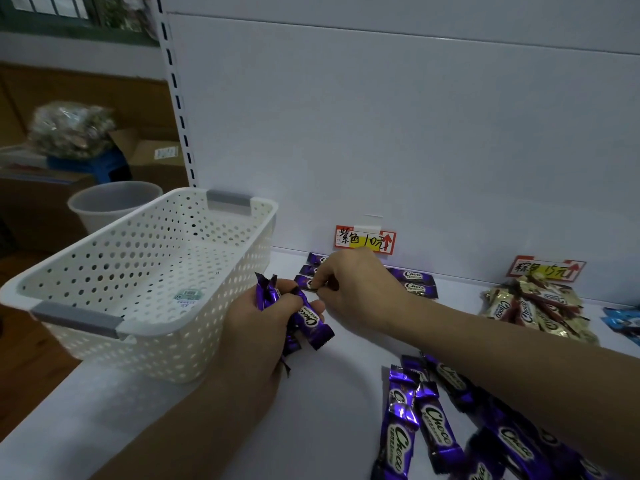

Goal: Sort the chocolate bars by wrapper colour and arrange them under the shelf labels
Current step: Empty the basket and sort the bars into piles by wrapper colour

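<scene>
Roughly midway, judging by the shelf (339, 393). Already emptied: the white basket (156, 271) at ten o'clock of the hands, with only a sticker on its floor. Already parted by colour as well: purples toward the purple label (363, 240) at twelve o'clock of the right hand (349, 284), a gold-brown heap (533, 308) just below the brown label (545, 270) at three o'clock, and blue bars (623, 320) farther along at three, cut off by the frame edge.

Left to do, by the look of it: finishing the purple row (414, 280), then neatening the heap and the blues.

Counting now. Under the purple label, three bar ends at the row's nine o'clock side and two bars at its three o'clock side, with the middle hidden behind the right hand. Clenched in the curled fingers of the left hand (273, 320), a bunch of purple bars (311, 322), seemingly three. Pinched between the bent right fingertips, a dark wrapper end, apparently that of the front bar (304, 282) of the row; cannot tell whether it lies flat on the shelf yet. At five o'clock of the hands, loose purple bars (436, 427), at least five and partly under the right forearm. In the gold-brown heap, too many overlapping to count. Of blue, two edges showing. Two labels, one basket.
</scene>
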A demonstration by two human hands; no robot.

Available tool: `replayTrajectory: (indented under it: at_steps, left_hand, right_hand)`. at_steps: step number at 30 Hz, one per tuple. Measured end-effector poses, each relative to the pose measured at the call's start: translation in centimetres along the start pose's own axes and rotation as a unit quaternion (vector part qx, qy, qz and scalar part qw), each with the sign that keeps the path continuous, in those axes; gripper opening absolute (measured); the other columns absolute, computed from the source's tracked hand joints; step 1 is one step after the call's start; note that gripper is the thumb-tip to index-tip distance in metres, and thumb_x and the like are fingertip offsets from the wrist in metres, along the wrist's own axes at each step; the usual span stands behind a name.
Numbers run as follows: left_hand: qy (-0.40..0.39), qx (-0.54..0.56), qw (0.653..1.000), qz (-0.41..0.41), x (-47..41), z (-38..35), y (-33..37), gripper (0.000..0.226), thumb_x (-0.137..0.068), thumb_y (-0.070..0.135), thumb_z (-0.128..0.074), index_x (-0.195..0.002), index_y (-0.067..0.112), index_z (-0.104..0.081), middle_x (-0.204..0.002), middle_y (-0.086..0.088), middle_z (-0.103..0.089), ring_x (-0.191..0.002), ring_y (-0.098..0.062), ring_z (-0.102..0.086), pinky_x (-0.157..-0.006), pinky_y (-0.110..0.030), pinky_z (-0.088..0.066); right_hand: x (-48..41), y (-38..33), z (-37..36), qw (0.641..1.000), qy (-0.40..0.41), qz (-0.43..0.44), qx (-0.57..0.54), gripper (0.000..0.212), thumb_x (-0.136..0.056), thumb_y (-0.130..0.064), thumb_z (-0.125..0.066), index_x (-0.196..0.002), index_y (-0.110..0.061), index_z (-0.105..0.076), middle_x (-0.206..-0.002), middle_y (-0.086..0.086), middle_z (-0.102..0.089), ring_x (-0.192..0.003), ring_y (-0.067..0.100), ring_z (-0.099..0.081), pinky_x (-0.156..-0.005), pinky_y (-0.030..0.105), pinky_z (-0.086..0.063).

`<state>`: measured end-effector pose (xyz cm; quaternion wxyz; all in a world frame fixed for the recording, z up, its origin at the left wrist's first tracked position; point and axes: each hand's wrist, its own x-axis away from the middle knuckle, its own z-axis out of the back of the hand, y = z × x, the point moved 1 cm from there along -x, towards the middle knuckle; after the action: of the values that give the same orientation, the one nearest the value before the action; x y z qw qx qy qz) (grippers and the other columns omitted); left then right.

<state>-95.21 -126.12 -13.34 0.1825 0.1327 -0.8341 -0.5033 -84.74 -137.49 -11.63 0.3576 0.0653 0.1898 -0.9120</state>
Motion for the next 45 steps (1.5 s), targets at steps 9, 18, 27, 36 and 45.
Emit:
replayTrajectory:
  at_steps: [9,18,27,36,45]
  left_hand:
    - [0.031,-0.033,0.998,-0.049,0.0,0.0,-0.3,0.01,-0.09,0.0,-0.069,-0.084,0.009,-0.071,-0.075,-0.01,-0.072,-0.062,-0.022,-0.067,-0.054,-0.031,-0.053]
    - [-0.016,-0.086,0.994,-0.059,0.0,0.1,-0.5,0.017,-0.088,0.011,-0.072,-0.076,0.022,-0.075,-0.063,-0.003,-0.056,-0.053,-0.017,-0.042,-0.045,-0.027,-0.037]
    - [-0.056,0.031,0.997,0.037,-0.3,-0.3,0.1,0.028,-0.072,0.003,-0.056,-0.099,0.011,-0.055,-0.069,-0.003,-0.043,-0.054,-0.014,-0.038,-0.044,-0.023,-0.027]
    - [-0.094,0.019,0.99,0.102,-0.2,-0.6,-0.4,0.023,-0.099,0.01,-0.04,-0.104,0.004,-0.062,-0.074,-0.006,-0.054,-0.055,-0.015,-0.046,-0.038,-0.022,-0.035]
    - [-0.099,-0.064,0.993,-0.006,0.2,-0.5,-0.3,0.029,-0.086,0.025,-0.07,-0.102,0.001,-0.071,-0.077,-0.004,-0.064,-0.058,-0.011,-0.049,-0.044,-0.02,-0.038]
  right_hand:
    - [0.1,0.2,-0.1,0.999,0.022,0.02,0.02,0.027,-0.091,-0.007,-0.057,-0.102,-0.019,-0.078,-0.097,-0.003,-0.075,-0.085,0.012,-0.065,-0.076,0.025,-0.053]
    - [4.7,-0.2,3.3,0.954,-0.056,-0.007,-0.296,0.019,-0.086,-0.018,-0.08,-0.099,-0.021,-0.067,-0.075,-0.004,-0.073,-0.071,0.014,-0.068,-0.068,0.031,-0.052]
    - [6.2,4.6,5.0,0.998,-0.036,0.046,-0.031,0.02,-0.077,-0.009,-0.081,-0.088,-0.026,-0.081,-0.08,-0.019,-0.069,-0.07,-0.005,-0.062,-0.065,0.006,-0.042]
    - [6.5,5.5,6.7,0.998,-0.04,0.022,-0.032,0.019,-0.09,-0.013,-0.07,-0.101,-0.028,-0.076,-0.095,-0.017,-0.067,-0.081,0.005,-0.063,-0.071,0.014,-0.046]
    - [5.9,4.7,3.5,0.997,-0.05,-0.052,-0.01,0.016,-0.082,-0.029,-0.078,-0.075,-0.027,-0.064,-0.073,-0.016,-0.062,-0.07,-0.003,-0.057,-0.061,0.01,-0.04]
